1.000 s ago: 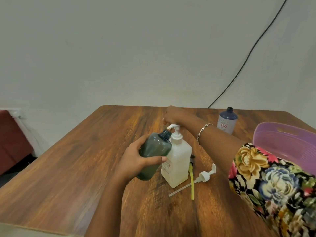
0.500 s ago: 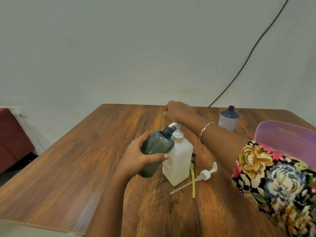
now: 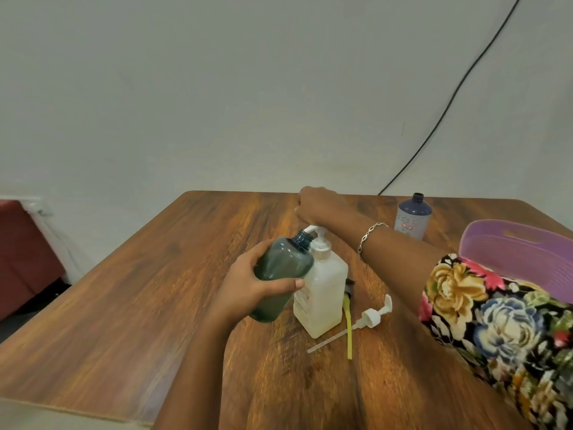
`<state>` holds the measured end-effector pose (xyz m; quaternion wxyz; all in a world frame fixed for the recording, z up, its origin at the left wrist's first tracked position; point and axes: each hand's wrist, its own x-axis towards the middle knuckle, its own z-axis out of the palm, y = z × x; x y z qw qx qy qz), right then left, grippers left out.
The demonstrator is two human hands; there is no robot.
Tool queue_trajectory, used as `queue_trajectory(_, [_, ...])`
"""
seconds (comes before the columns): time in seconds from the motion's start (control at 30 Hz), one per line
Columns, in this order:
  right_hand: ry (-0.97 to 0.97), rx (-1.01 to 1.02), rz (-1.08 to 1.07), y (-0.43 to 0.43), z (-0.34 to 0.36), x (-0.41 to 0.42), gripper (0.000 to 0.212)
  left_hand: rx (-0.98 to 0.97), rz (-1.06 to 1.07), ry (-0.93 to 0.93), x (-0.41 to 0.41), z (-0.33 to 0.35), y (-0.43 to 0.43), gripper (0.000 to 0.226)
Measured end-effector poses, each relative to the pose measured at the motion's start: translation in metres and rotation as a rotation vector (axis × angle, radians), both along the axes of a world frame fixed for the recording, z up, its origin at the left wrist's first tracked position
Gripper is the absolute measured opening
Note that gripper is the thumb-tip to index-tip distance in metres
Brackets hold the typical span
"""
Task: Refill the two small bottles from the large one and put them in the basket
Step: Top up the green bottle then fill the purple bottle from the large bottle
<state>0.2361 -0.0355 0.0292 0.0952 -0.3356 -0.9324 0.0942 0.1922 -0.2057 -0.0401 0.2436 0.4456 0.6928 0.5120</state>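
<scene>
Tilted dark green plastic bottle (image 3: 285,262) clasped in left grip (image 3: 248,287) beside white pump bottle (image 3: 325,290), fisted right grip (image 3: 316,206) risen higher

A: Where is the large bottle (image 3: 325,293)?
B: Upright on the table (image 3: 155,290), about the middle. Just left of it, the left hand (image 3: 248,290) holds the nearer small bottle (image 3: 279,274) off the surface, tilted, with its mouth up against the large bottle's pump spout.
A: And the right hand (image 3: 316,203)?
B: Above and behind that pump, its forearm reaching in from the right.
A: The other small bottle (image 3: 412,218)?
B: Standing far back on the right, well apart. The basket (image 3: 511,252) sits at the right edge, nearer than it.
A: Anything lying flat?
B: A loose pump (image 3: 370,318) just right of the large bottle, its tube pointing toward the near edge. A strip (image 3: 348,330) coming from behind the bottle crosses it.
</scene>
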Motion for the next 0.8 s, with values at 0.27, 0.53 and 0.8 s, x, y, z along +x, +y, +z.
queue_trajectory(0.27, [-0.036, -0.02, -0.015, 0.003, -0.011, 0.001, 0.02, -0.011, -0.008, 0.013, -0.005, -0.006, 0.003, 0.088])
queue_trajectory(0.53, [0.019, 0.043, 0.029, 0.005, -0.01, -0.002, 0.024, 0.0, 0.015, -0.015, -0.003, -0.006, 0.002, 0.084])
queue_trajectory(0.8, [-0.02, 0.063, 0.036, 0.004, -0.01, -0.003, 0.025, 0.007, 0.016, -0.014, 0.0, -0.004, 0.0, 0.083])
